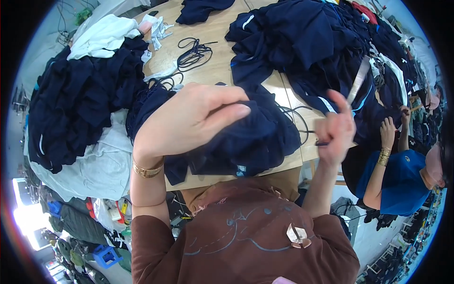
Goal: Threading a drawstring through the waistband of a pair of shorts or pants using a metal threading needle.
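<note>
My left hand (pixel 203 113), with a gold band at its wrist, reaches over a navy garment (pixel 255 137) that lies bunched at the table edge before me. Thumb and index finger pinch a fold of its cloth. Off to the right and slightly blurred, my right hand (pixel 336 130) is raised with curled fingers and the index finger pointing up. A small dark piece shows at its lower fingers, too unclear to name. Thin dark cord (pixel 305 118) loops between the garment and this hand. Beyond its fingertip a pale grey strip (pixel 359 80) lies on the dark clothes.
Navy garments (pixel 85 94) topped by a white cloth (pixel 106 37) are heaped at left. Another navy pile (pixel 302 35) fills the far right. Coiled dark cord (pixel 195 53) lies on the wooden table (pixel 222 29). A co-worker in a blue shirt (pixel 399 182) handles dark cloth at right.
</note>
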Demonstrator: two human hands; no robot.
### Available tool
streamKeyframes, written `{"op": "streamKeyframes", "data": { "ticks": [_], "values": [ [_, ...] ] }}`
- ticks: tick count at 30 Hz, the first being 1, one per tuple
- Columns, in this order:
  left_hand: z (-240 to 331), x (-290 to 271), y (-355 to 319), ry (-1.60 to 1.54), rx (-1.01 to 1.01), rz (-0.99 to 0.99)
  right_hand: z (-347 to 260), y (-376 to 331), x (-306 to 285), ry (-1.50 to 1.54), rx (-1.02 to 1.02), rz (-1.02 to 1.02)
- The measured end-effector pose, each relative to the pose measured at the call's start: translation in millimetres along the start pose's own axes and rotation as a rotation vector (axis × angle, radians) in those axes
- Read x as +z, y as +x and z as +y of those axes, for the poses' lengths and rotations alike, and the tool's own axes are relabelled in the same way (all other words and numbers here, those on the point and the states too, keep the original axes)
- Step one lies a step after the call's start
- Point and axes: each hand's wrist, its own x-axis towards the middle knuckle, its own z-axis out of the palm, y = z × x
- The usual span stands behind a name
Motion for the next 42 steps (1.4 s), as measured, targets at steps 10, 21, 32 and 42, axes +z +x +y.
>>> {"op": "streamKeyframes", "data": {
  "ticks": [10, 21, 32, 42],
  "values": [
    [3.3, -29.6, -28.9, -0.233, -0.012, 0.069, 50.9, 6.0, 58.4, 0.101, 0.698, -0.787],
    [8.4, -28.5, -46.4, 0.032, -0.053, 0.366, -53.5, 10.6, 19.2, -0.123, 0.129, -0.053],
    [-133.2, 68.0, -41.3, -0.383, -0.318, 0.282, 72.6, 0.1, -0.1, -0.192, 0.715, -0.001],
    [-155.7, 74.0, -50.1, -0.525, -0.420, 0.462, 85.6, 2.5, 4.6, -0.107, 0.763, -0.023]
  ]
}}
